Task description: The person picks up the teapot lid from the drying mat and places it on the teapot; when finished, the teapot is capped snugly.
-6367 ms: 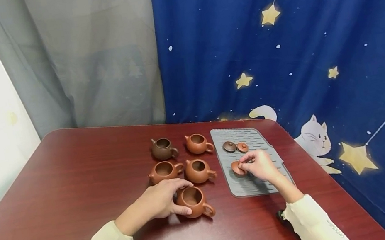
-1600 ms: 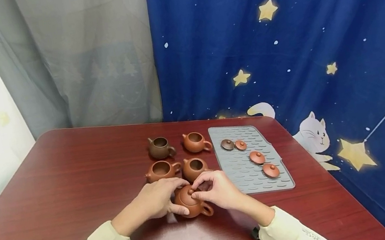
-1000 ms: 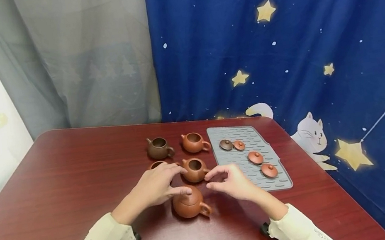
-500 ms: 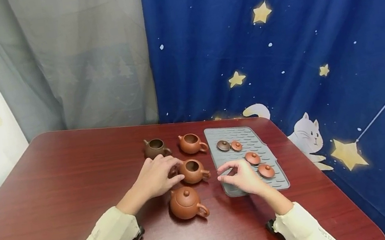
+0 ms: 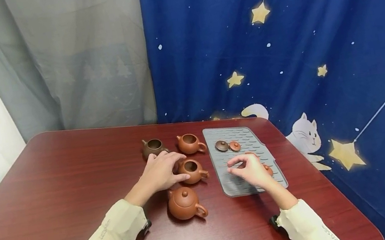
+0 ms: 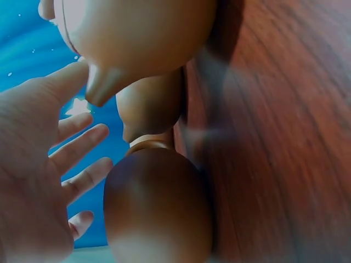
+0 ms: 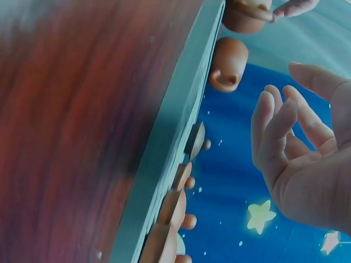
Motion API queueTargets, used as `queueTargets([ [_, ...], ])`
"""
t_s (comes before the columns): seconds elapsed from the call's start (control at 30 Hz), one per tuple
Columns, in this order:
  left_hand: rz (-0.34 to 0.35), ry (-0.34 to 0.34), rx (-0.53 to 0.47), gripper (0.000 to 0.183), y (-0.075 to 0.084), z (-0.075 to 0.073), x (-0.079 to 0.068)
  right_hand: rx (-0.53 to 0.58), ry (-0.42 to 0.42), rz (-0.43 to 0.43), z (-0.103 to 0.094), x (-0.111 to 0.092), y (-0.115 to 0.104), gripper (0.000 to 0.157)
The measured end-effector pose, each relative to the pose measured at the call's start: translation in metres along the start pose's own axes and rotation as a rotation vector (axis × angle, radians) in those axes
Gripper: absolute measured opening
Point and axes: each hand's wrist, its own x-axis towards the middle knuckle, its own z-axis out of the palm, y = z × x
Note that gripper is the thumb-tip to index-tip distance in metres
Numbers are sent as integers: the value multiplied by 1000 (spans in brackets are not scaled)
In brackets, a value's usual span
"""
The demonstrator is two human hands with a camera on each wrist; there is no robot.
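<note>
My left hand [image 5: 161,172], fingers spread, reaches over the pots; its thumb is right at the side of a lidless reddish-brown teapot [image 5: 193,172]. Another teapot is mostly hidden beneath this hand. Nearer stands a teapot [image 5: 184,205] with its lid [image 5: 184,194] on. My right hand [image 5: 251,170] hovers over the grey mat [image 5: 234,191], thumb and fingers apart, nothing between them. It partly covers two reddish lids; one lid [image 5: 268,169] shows beside it. A dark brown lid [image 5: 222,146] and a small orange lid [image 5: 235,146] lie farther back on the mat.
Behind the left hand stand a dark brown lidless teapot [image 5: 153,147] and an orange lidless teapot [image 5: 190,143]. The dark red table [image 5: 83,171] reaches back to a grey curtain [image 5: 93,68] and a blue star curtain [image 5: 201,30].
The right hand pinched a lid over the mat, set it on the front teapot, let go and moved back over the mat. The left hand released that teapot and moved farther back.
</note>
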Motion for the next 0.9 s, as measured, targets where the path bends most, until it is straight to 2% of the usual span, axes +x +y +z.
queueTargets([
  [0.33,-23,-35,11,64,-2,6,5,-50,135,99,-9,7,14,12],
  [0.53,-36,-45,20,67,-5,10,5,-77,166,130,-14,12,20,16],
  [0.7,-40,-56,25,68,-5,12,6,-49,169,143,-18,17,28,20],
  [0.8,-44,-61,31,68,-5,13,7,-96,179,147,-21,19,32,21],
  [0.9,-42,-71,33,67,-5,14,7,-190,195,170,-26,20,36,21],
])
